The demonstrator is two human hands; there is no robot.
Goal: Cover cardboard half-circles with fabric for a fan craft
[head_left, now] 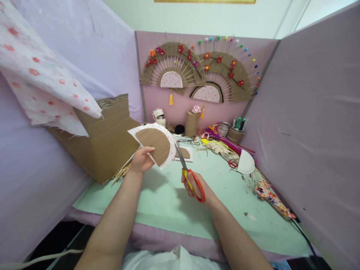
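Observation:
My left hand (142,159) is closed on a half-round piece of brown cardboard backed with white fabric (154,142), held up above the green mat (168,198). My right hand (197,187) grips orange-handled scissors (188,170) with fingers through the loops. The scissor blades point up and away, and their tips lie at the right edge of the cardboard piece. A second small half-round cardboard piece (184,153) lies flat on the mat just behind the blades.
An open cardboard box (108,144) stands at the left with dotted white fabric (39,75) draped over it. Twine spool (191,123), jars, a pen cup (235,133), pipe cleaners (222,142), a white half-round (245,162) and a patterned glue gun (272,198) crowd the back and right. Purple partitions enclose the desk.

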